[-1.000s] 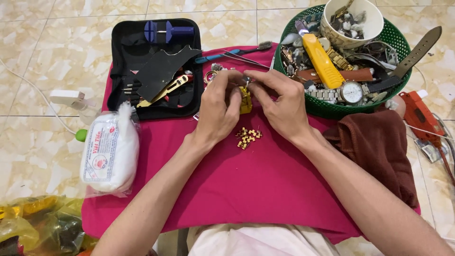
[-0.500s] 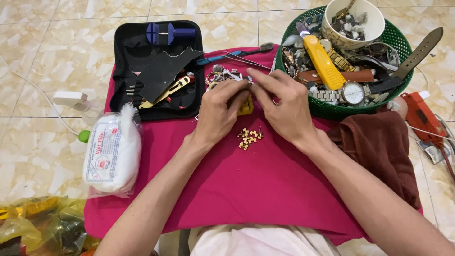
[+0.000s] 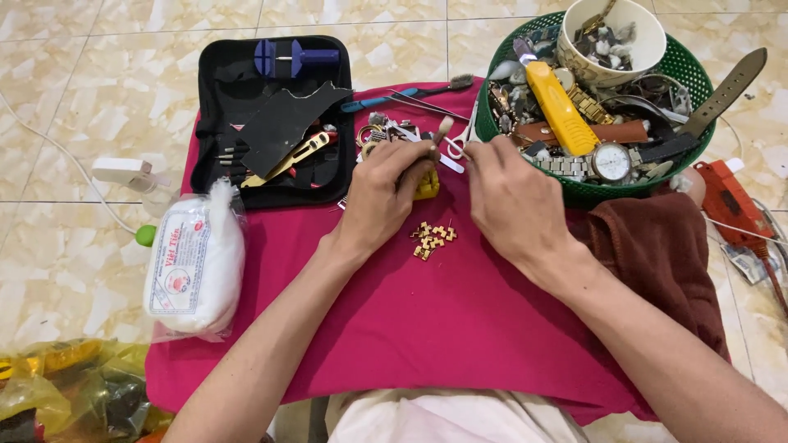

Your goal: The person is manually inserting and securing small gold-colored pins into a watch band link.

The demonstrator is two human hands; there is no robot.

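Two hands [image 3: 386, 193] [image 3: 513, 197] on a crimson cloth [image 3: 410, 328] over marbled floor tiles [image 3: 98, 90] (each grip pinching a small tool [image 3: 444, 131]).

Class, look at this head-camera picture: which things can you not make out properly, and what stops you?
- Yellow block, head view: mostly hidden under the left hand.
- Small tool: its tip is covered by fingers of the right hand.
- Gold links: too small to count.
- Yellow bag: cut off by the bottom-left edge.
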